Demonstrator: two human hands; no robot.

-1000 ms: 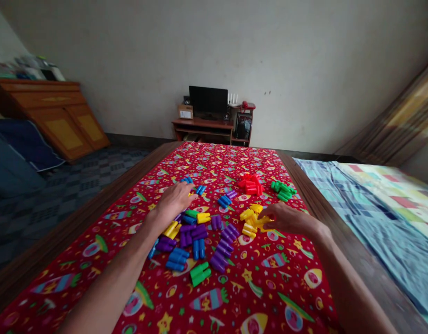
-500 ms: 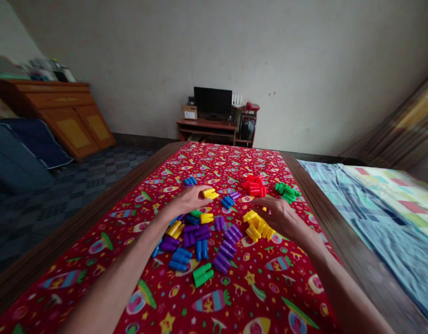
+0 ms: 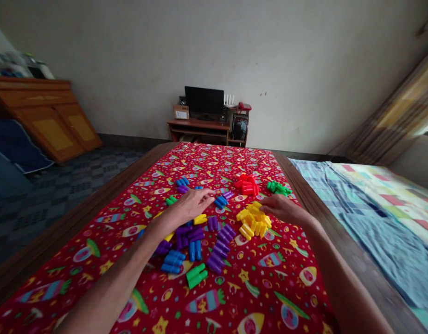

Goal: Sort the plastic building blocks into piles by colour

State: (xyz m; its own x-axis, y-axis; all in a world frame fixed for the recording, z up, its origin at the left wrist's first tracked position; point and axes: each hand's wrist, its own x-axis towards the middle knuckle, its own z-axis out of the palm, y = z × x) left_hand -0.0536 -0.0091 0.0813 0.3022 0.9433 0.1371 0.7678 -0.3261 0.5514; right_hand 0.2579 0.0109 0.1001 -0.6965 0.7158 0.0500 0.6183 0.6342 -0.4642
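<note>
My left hand (image 3: 196,203) hovers over the mixed blocks with its fingers apart and nothing in them. Just past its fingertips lies a blue toy block (image 3: 221,202), with a purple block (image 3: 228,195) behind it. My right hand (image 3: 279,206) is at the yellow pile (image 3: 254,222), its fingertips closed on a yellow toy block (image 3: 256,206) at the top. Several purple blocks (image 3: 220,250) form a row in the middle. Nearer me are a green block (image 3: 196,276) and a blue block (image 3: 173,261). My left wrist and forearm hide part of the mixed blocks.
Red blocks (image 3: 247,185) and green blocks (image 3: 279,188) form separate piles farther back on the right. A red patterned cloth (image 3: 203,304) covers the wooden table (image 3: 297,195). Beyond stands a desk with a monitor (image 3: 204,100); a bed (image 3: 353,208) is at right.
The yellow block that was in my left hand is gone from it, and that hand is now empty. My right hand now has a yellow block at the yellow pile. The view has turned slightly right.
</note>
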